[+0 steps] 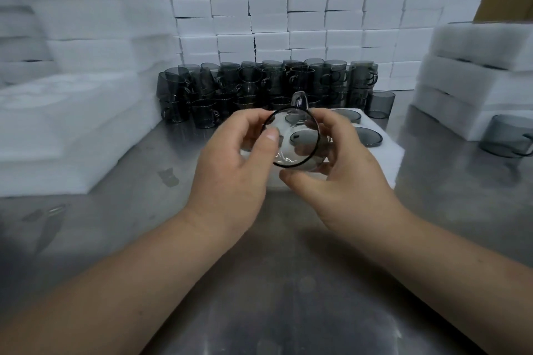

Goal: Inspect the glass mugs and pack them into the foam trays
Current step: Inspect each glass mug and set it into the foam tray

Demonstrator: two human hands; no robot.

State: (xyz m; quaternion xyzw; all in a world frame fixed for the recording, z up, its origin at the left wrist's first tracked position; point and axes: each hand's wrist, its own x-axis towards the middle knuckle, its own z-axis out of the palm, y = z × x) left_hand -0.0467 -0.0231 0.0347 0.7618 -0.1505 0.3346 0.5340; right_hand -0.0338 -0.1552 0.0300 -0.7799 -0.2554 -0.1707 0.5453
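Forearms: both bare, reaching over the steel counter (274, 291).
Left grip (230, 164): fingers curled on the left side of the glass mug (294, 150), thumb laid on its rim.
Right grip (340, 170): fingers wrapped round the mug's right side, thumb beneath.
Glass mug: held between both grips above the counter, mouth toward the camera, handle pointing up.
Foam tray (386, 153): just beyond and below the grips, with packed mugs (367, 137) seated in its pockets.
Stacked mugs (259, 86): farther beyond the grips, piled in rows against a wall of foam blocks (288, 8).
Loose mug (507, 135): well right of the right grip, beside a foam stack (476, 81).
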